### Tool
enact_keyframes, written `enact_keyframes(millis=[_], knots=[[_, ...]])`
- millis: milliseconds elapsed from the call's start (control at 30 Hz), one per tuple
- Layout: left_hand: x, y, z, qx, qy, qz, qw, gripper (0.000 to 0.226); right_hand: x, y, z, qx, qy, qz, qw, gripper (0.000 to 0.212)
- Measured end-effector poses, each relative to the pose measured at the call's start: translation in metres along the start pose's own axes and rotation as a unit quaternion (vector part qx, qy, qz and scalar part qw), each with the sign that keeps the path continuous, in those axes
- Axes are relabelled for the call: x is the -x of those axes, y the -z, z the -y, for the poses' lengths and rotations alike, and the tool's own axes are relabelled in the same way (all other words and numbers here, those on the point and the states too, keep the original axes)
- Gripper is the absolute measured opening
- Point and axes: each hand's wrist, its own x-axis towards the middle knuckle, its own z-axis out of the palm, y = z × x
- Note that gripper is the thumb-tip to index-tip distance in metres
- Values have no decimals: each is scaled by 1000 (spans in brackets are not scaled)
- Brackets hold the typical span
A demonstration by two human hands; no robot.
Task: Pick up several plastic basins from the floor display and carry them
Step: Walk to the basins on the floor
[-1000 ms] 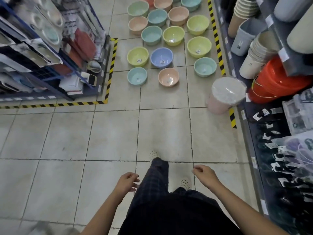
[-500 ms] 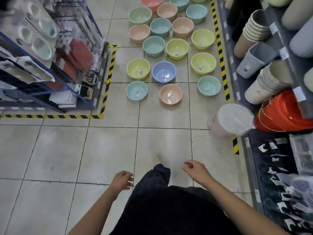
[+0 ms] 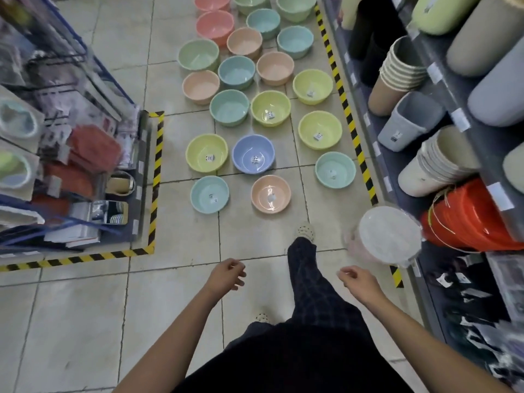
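Left hand (image 3: 226,275) and right hand (image 3: 358,279) hang loosely curled, holding nothing; basins (image 3: 270,108) stand on the floor (image 3: 85,321) ahead, with the front teal basin (image 3: 209,194) and peach basin (image 3: 270,194) nearer the left hand.

No legible text, even on basin stickers (image 3: 270,114)

Shop aisle, seen from above. A pale tiled floor (image 3: 85,321) with dark grout lines filled the centre. A blue-framed rack (image 3: 112,80) of packaged goods stood at 9 o'clock, bordered by yellow-black tape (image 3: 157,154). A grey shelf (image 3: 394,163) ran from 1 to 4 o'clock behind a second tape strip (image 3: 344,102), bearing stacked beige bins (image 3: 397,78) and orange buckets (image 3: 470,222). The light was dim and even.
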Motion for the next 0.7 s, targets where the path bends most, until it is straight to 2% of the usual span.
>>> enact_keyframes(millis=[200,300,467,567,700], knots=[[-72,8,-99,10,36,-17,999,26,-97,48,93,10,15,41,999,23],[-106,16,-146,6,50,-27,998,26,-141,77,151,30,41,66,997,18],[-170,22,-211,23,53,-53,997,21,-214,109,231,39,64,71,995,25],[-214,23,-240,24,45,-52,997,15,-255,116,260,28,60,69,995,14],[-281,27,-256,31,44,-66,996,24,-313,104,279,31,43,76,996,16]])
